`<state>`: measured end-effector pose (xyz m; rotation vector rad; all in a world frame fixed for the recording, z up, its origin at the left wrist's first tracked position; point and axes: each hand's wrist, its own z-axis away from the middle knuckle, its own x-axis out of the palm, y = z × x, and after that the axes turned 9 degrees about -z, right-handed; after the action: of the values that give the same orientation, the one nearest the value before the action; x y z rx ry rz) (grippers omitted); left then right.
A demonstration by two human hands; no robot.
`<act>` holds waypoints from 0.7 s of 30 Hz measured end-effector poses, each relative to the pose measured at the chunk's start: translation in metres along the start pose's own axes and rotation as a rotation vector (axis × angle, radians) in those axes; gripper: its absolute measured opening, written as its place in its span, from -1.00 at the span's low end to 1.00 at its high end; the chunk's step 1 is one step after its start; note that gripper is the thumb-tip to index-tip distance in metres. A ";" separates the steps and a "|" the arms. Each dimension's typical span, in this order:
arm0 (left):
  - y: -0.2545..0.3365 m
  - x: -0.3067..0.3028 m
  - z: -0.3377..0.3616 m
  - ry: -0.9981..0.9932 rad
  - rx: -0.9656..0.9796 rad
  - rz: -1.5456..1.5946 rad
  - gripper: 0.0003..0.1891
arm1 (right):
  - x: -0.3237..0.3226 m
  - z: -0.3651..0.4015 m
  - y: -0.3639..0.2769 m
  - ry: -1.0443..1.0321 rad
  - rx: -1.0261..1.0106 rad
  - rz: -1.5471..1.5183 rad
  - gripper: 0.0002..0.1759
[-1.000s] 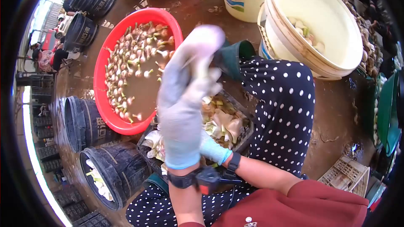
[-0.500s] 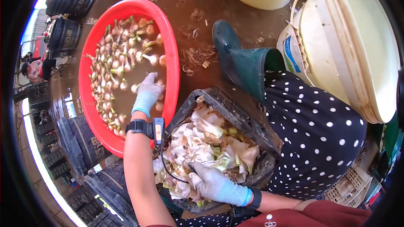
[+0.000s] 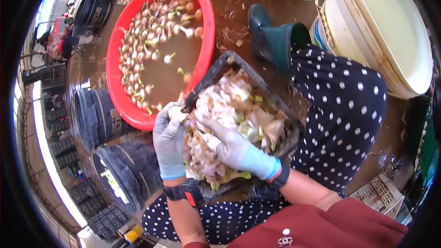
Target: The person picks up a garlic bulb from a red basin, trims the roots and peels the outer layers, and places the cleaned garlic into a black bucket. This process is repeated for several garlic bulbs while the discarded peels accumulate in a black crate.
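Observation:
My left hand (image 3: 169, 140) is closed around a pale garlic bulb (image 3: 177, 114), near the corner of a black crate (image 3: 229, 62). My right hand (image 3: 239, 149) is closed over the crate, close to my left. A thin dark tool (image 3: 200, 131) like a small knife shows at its fingers, mostly hidden and blurred. Peeled garlic skins and leaves (image 3: 220, 103) fill the crate. Beyond it stands a red basin (image 3: 209, 32) of murky water, with many garlic bulbs (image 3: 142, 41) floating along its far and left sides. Both hands wear whitish gloves.
White buckets (image 3: 349, 32) stand at the right, beside a green boot (image 3: 271, 36). Black tubs (image 3: 131, 170) stand at the left, the nearest holding pale pieces. A cream plastic basket (image 3: 379, 195) lies at lower right. Scraps lie on the wet floor (image 3: 234, 14).
My left hand has come out of the basin with a garlic bulb and is now beside my right hand at the crate. The view has shifted, too.

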<state>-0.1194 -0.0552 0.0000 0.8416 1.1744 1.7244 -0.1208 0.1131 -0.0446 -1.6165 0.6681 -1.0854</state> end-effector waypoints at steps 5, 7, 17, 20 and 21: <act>-0.022 0.008 0.079 0.196 0.170 0.001 -0.65 | 0.013 0.017 -0.018 -0.208 0.178 -0.031 -0.47; -0.022 0.010 0.099 0.264 0.216 -0.116 -0.67 | 0.022 0.021 -0.025 -0.218 0.095 0.000 -0.51; -0.038 -0.012 0.131 0.226 0.158 0.306 -0.55 | 0.009 0.013 0.030 0.162 0.622 -0.424 -0.59; -0.045 -0.030 0.131 0.188 0.141 0.303 -0.54 | 0.004 0.011 0.015 0.107 0.253 0.228 -0.55; -0.046 -0.034 0.129 0.108 0.161 0.314 -0.55 | 0.007 0.011 -0.003 -0.014 0.183 0.476 -0.53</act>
<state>0.0198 -0.0308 -0.0026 1.0888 1.3220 1.9673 -0.1086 0.1131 -0.0401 -1.2229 0.8641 -0.7583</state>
